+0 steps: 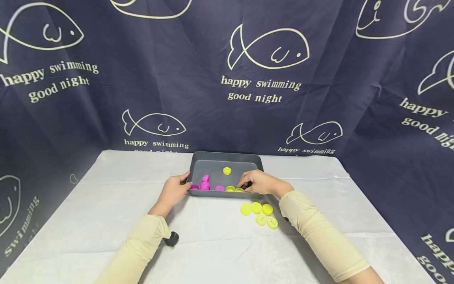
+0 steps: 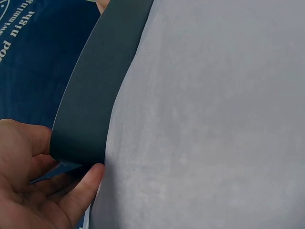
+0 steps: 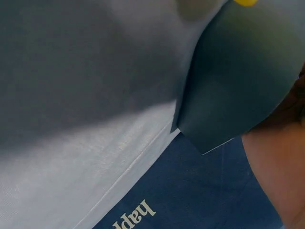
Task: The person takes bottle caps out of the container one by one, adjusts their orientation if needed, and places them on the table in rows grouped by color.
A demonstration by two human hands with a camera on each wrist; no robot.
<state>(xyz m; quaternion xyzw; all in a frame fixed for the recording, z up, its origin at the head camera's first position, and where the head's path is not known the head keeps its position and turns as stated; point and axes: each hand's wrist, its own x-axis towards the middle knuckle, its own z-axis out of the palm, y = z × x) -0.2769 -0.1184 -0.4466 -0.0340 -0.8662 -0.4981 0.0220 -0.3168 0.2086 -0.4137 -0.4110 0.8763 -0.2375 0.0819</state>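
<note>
Left grip (image 1: 173, 191) holds the tray (image 1: 217, 167) — right grip (image 1: 260, 182) reaches inside, hold unclear — seemingly sorting caps (image 1: 227, 170); next move likely needs light pinching

The left sleeve (image 1: 136, 248) and right sleeve (image 1: 319, 234) are plain, pale cream and softly wrinkled, gathered at their far cuffs (image 1: 156, 223). The left hand (image 1: 173, 192) and right hand (image 1: 262, 183) are bare. Past the right sleeve's near end, the arm (image 1: 363, 277) is uncovered. A small, angular black block (image 1: 172, 239) shows against the left sleeve's right edge.
</note>
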